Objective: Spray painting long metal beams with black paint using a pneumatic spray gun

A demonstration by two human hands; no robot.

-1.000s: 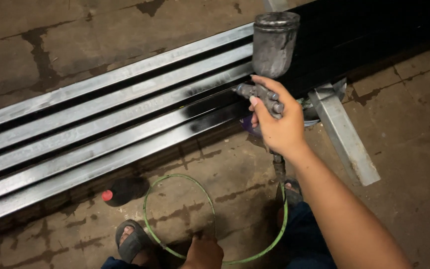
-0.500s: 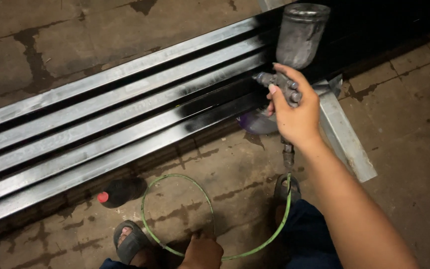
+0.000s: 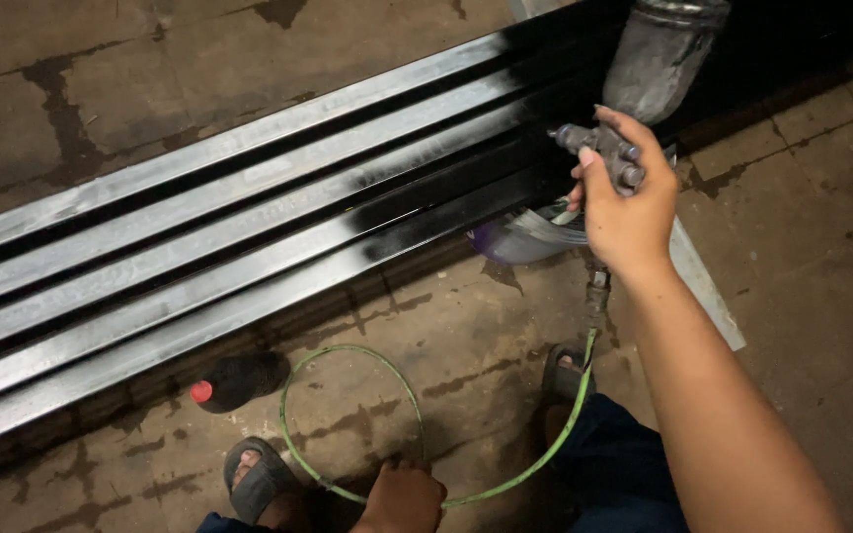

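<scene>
My right hand [image 3: 626, 209] grips a metal spray gun [image 3: 604, 153] with a grey paint cup [image 3: 659, 59] on top, held over the right part of several long steel bars [image 3: 249, 227] lying side by side on the floor. The bars are black at the right and bare grey toward the left. A green air hose [image 3: 402, 390] runs down from the gun and loops across the floor. My left hand [image 3: 405, 498] sits low at the bottom edge, closed on that hose.
A dark bottle with a red cap [image 3: 234, 380] lies on the cracked concrete floor below the bars. A purple tub [image 3: 520, 242] sits under the gun. A grey metal strip [image 3: 703, 286] lies at the right. My sandalled feet [image 3: 259, 479] are at the bottom.
My right hand has carried the spray gun to the right along the bars. The black coat reaches further along the bars. My left hand stays on the hose.
</scene>
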